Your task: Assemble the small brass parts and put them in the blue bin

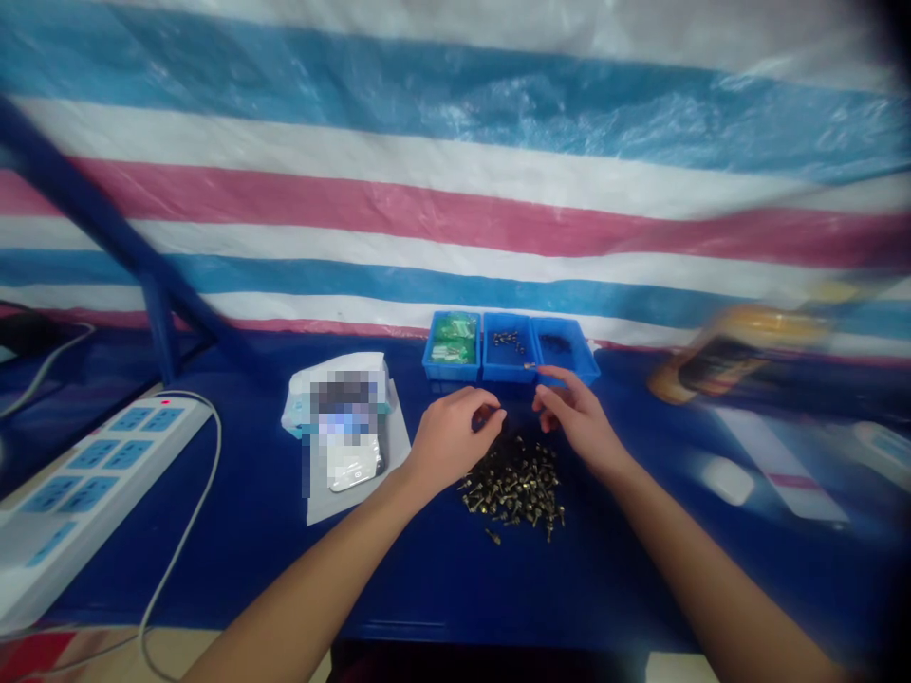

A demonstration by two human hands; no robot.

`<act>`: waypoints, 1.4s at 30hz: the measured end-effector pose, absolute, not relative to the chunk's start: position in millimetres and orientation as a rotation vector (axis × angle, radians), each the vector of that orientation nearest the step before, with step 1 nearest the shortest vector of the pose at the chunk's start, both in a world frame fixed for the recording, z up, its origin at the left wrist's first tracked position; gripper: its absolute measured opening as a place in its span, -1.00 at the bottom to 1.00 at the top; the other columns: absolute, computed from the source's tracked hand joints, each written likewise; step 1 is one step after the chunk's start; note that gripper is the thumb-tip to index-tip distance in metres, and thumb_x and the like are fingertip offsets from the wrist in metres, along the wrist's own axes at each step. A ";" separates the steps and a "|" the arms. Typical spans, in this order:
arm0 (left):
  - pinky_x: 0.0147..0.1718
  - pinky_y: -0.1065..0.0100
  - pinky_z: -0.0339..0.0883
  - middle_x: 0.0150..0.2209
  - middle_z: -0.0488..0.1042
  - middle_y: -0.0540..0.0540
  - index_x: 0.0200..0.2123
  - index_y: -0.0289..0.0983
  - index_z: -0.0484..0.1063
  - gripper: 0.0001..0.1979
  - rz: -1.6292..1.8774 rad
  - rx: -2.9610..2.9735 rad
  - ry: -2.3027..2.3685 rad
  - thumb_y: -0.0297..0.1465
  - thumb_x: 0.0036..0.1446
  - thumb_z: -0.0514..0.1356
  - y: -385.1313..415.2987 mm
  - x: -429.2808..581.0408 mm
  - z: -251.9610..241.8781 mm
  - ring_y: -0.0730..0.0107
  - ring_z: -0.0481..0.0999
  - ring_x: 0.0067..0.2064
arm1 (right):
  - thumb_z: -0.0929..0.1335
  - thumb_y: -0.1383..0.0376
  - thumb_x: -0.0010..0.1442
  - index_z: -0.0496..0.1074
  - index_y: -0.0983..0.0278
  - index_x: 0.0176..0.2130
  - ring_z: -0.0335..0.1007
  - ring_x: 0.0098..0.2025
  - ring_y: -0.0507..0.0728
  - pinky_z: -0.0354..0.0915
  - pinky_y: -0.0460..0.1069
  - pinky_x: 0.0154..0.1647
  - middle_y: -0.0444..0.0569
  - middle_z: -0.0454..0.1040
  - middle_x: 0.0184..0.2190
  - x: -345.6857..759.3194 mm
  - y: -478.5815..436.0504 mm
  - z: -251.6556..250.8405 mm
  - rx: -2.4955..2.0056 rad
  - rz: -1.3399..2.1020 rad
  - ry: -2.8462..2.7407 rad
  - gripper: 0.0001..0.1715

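My left hand point(455, 434) is above the left side of a pile of small brass-coloured fittings point(519, 489). Its fingers curl in and the thumb closes towards them; whatever they hold, if anything, is hidden. To the right, my right hand point(575, 413) reaches towards the blue bins with the index finger stretched out, apart from the thumb. Just beyond that fingertip, a small brass piece point(529, 365) shows at the front of the middle blue bin point(507, 373); I cannot tell whether it touches the finger. Several similar pieces lie inside that bin.
A left bin point(451, 373) holds green-and-white packets; a right bin point(584, 365) holds small dark parts. White packaging with a blurred-out patch point(342, 370) lies left. A power strip point(106, 465) with its cable is far left. A blurred amber bottle point(740, 351) and white case point(727, 479) are right.
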State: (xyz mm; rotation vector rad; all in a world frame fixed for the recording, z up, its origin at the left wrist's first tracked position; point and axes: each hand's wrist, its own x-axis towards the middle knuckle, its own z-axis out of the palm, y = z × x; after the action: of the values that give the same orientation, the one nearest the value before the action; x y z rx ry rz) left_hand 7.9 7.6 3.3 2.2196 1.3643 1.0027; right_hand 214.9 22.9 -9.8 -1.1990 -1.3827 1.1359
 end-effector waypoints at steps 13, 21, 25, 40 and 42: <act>-0.20 0.24 0.36 -0.17 0.51 -0.02 -0.18 -0.13 0.49 -0.83 0.806 2.283 1.426 -0.40 0.22 0.12 10.2 3.3 -2.8 0.25 0.50 -0.15 | 0.32 0.27 0.23 0.56 0.15 -0.12 0.44 -0.27 0.12 0.33 0.03 -0.23 -0.07 0.54 -0.22 245.0 19.2 -0.1 -1.293 0.881 -2.221 -0.74; -0.11 0.19 0.37 -0.12 0.49 -0.05 -0.13 -0.14 0.48 -0.81 0.725 2.345 1.358 -0.37 0.20 0.14 8.2 3.3 -2.7 0.20 0.47 -0.07 | 0.28 0.40 0.25 0.53 0.09 -0.01 0.45 -0.18 0.13 0.35 0.05 -0.11 -0.01 0.48 -0.18 238.8 21.0 -11.9 -1.150 0.698 -2.388 -0.60; -0.11 0.19 0.37 -0.12 0.49 -0.05 -0.13 -0.15 0.48 -0.81 0.719 2.347 1.357 -0.37 0.20 0.14 8.3 4.0 -2.9 0.20 0.47 -0.08 | 0.30 0.36 0.26 0.52 0.06 0.01 0.46 -0.18 0.13 0.35 0.04 -0.10 -0.02 0.46 -0.15 237.9 22.4 -15.5 -1.154 0.590 -2.433 -0.61; -0.11 0.20 0.36 -0.11 0.48 -0.05 -0.12 -0.14 0.47 -0.81 0.698 2.337 1.369 -0.33 0.23 0.13 9.1 3.8 -4.1 0.20 0.47 -0.06 | 0.27 0.34 0.29 0.46 0.18 -0.19 0.44 -0.21 0.11 0.31 0.01 -0.16 -0.04 0.44 -0.17 230.3 20.8 -14.8 -1.251 0.540 -2.439 -0.82; -0.09 0.21 0.35 -0.10 0.48 -0.05 -0.09 -0.14 0.47 -0.79 0.720 2.348 1.344 -0.28 0.26 0.12 8.6 3.9 -1.7 0.21 0.46 -0.04 | 0.28 0.35 0.28 0.46 0.19 -0.22 0.43 -0.21 0.11 0.31 0.01 -0.15 -0.04 0.45 -0.19 230.0 21.7 -13.7 -1.237 0.572 -2.388 -0.84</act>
State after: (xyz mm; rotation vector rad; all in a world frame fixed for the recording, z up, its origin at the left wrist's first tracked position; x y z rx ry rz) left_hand 3.9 8.6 -1.7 2.3479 1.3441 0.7197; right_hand 230.0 21.7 -13.7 -1.2369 -2.3883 0.5717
